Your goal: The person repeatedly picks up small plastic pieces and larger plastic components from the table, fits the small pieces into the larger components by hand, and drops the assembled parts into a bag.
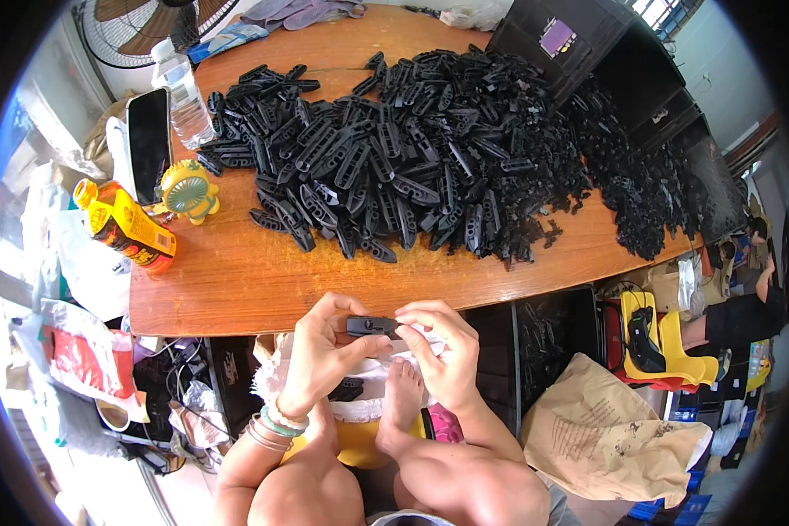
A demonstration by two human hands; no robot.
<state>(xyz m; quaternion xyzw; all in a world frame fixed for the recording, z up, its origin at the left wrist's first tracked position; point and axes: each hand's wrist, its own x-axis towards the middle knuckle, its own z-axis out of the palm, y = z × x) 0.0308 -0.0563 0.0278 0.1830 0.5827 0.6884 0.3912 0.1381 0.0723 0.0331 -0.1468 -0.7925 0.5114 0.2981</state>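
Just off the table's near edge, my left hand (329, 342) grips a small black plastic part (371, 326) between thumb and fingers. My right hand (440, 344) pinches at the part's right end; its fingertips partly cover that end, and whether a smaller piece is held there cannot be made out. Beyond both hands a large heap of long slotted black plastic parts (359, 167) covers the middle of the table. Smaller black pieces (535, 197) lie along the heap's right side. Under my hands, a white sack (373, 386) rests near my feet with a few black parts in it.
On the wooden table (210, 289) stand a yellow-orange drink bottle (131, 228), a phone (149, 140), a clear bottle (182, 92) and a small toy-like fan (190, 191). Black crates (579, 44) lean at the back right. A paper sack (605, 430) and a yellow chair (675, 346) are at right, near another person (745, 307).
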